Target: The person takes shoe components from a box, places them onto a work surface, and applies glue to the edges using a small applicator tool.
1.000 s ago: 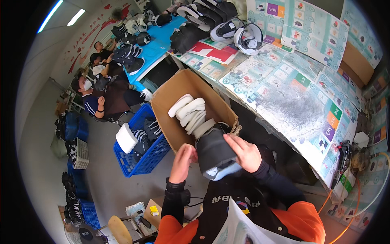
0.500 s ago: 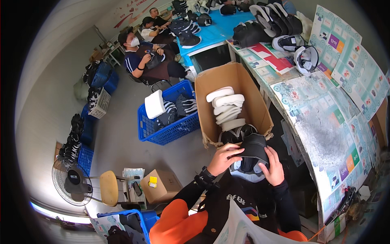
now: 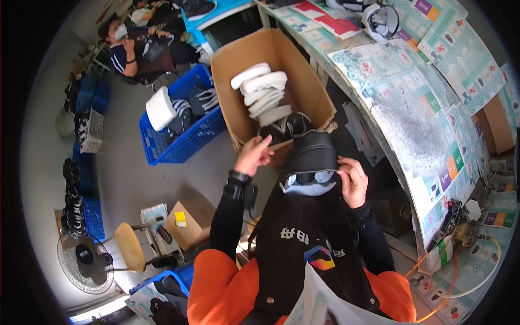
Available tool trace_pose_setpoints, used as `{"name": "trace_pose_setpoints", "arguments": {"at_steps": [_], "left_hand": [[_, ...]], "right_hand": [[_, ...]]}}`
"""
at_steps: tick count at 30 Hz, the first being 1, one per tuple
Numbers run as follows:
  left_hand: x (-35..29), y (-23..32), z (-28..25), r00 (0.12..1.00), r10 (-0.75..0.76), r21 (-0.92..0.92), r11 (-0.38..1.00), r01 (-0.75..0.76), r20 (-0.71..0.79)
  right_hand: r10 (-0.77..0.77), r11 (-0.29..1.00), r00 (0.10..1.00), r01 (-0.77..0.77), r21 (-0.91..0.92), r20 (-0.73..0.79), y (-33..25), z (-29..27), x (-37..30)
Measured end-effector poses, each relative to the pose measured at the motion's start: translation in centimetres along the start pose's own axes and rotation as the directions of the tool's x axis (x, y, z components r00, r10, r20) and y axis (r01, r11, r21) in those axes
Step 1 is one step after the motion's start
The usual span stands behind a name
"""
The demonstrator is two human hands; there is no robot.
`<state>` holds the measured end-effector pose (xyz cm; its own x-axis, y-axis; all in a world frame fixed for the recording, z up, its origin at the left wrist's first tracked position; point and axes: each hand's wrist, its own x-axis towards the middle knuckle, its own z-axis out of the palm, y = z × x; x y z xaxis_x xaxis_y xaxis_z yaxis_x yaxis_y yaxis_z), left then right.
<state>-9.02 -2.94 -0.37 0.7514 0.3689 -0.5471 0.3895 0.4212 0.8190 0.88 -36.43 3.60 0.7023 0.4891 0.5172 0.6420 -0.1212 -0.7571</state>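
A black padded piece with a pale blue lining (image 3: 310, 157), like a shoe upper, rests on my lap against the near edge of the cardboard box. My right hand (image 3: 353, 181) is at its right edge, with bent fingers and thumb pinching the rim. Off to its left, my left hand (image 3: 253, 156) is apart from the piece and holds nothing, index finger stretched out and the others loosely bent. Inside the cardboard box (image 3: 238, 51) lie several white sole-shaped pieces (image 3: 262, 89) and some black pieces with light trim (image 3: 286, 125).
Left of the box stands a blue basket (image 3: 184, 146) holding dark striped pieces and a white pad (image 3: 160, 109). A paper-covered workbench (image 3: 398, 130) curves along my right. A fan (image 3: 85, 262), a small carton (image 3: 189, 216) and a seated co-worker (image 3: 141, 51) are on the left.
My left hand has let go of the black piece and moved left. My right hand stays at its right edge. The whole view has shifted, with the box now further up and left.
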Motion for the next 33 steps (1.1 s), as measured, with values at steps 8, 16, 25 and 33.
{"name": "trace_pose_setpoints", "arguments": {"at_steps": [8,16,25,33], "left_hand": [[-7.4,7.3,4.9,0.699,0.713,0.448,0.606,-0.658,0.062],[-14.8,14.8,3.3,0.649,0.747,-0.458,0.532,-0.712,-0.141],[5.9,0.1,-2.2,0.907,0.410,0.956,0.218,-0.196,0.092],[8.8,5.6,0.5,0.958,0.287,0.959,0.267,-0.094,0.014]], "right_hand": [[0.011,0.999,1.000,-0.012,-0.037,-0.012,1.5,0.7,-0.9],[0.008,0.998,1.000,-0.008,-0.057,0.011,0.4,0.9,-0.3],[-0.012,1.000,0.998,0.012,-0.011,0.058,-0.2,0.9,0.3],[0.033,0.999,0.999,-0.033,-0.009,0.033,0.2,0.1,0.4]]}}
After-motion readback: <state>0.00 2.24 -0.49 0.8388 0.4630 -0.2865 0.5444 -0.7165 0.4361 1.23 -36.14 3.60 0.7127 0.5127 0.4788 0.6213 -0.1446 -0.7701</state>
